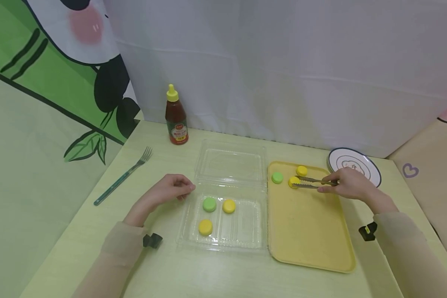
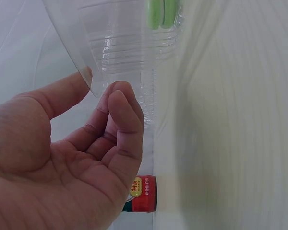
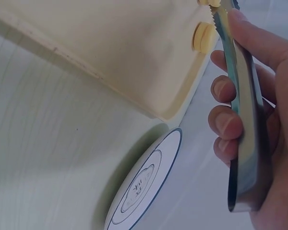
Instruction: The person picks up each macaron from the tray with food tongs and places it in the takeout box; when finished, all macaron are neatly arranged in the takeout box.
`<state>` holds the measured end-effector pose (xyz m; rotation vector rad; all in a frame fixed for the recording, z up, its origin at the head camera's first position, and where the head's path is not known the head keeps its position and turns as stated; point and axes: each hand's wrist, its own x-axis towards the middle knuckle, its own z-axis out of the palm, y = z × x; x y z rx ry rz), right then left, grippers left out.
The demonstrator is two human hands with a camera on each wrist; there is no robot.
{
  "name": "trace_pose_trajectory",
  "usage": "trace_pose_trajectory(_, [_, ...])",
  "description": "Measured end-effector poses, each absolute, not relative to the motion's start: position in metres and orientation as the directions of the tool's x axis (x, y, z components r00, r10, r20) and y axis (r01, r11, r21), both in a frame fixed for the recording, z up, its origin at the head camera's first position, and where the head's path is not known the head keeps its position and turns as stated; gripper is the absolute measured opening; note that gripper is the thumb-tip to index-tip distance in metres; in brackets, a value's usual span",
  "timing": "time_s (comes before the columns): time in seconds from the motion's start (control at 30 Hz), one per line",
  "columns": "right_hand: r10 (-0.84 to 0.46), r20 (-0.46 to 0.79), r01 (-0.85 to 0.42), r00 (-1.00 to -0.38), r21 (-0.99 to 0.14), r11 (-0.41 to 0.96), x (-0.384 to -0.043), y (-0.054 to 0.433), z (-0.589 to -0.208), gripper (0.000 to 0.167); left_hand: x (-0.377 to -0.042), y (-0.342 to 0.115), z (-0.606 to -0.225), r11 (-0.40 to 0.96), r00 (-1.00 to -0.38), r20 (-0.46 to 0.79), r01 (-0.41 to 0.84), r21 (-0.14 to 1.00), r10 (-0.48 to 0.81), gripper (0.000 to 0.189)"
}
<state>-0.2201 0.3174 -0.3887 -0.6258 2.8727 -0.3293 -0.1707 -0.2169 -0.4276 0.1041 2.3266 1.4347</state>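
My right hand [image 1: 348, 184] grips metal tongs [image 3: 249, 124] over the far part of the yellow tray [image 1: 305, 223]. The serrated tips straddle a yellow macaron [image 1: 294, 182]. Beside it on the tray lie a second yellow macaron [image 1: 301, 171] and a green macaron [image 1: 277, 177]. My left hand [image 1: 171, 188] has loosely curved fingers, with a gap between thumb and index finger. In the left wrist view, its thumb tip is right at the rim of the clear plastic box [image 2: 120, 52]. Inside the lidded box are a green macaron [image 1: 209, 204] and two yellow macarons [image 1: 229, 206].
The box's clear lid [image 1: 231, 161] lies folded back behind it. A sauce bottle [image 1: 176, 120] with a yellow cap stands at the back. On the left lies a fork [image 1: 123, 177] with a green handle. A white plate [image 1: 372, 171] with a dark rim is behind my right hand.
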Motion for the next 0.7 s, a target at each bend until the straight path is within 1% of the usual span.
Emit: trace_pose_trajectory(0.7, [-0.444, -0.122, -0.405, -0.888, -0.255, 0.878, -0.2171, 0.3167, -0.3859, 0.045, -0.1709, -0.2175, -0.4287, 0.458, -0.915, -0.291, -0.141, 0.878, 0.278, 0.027])
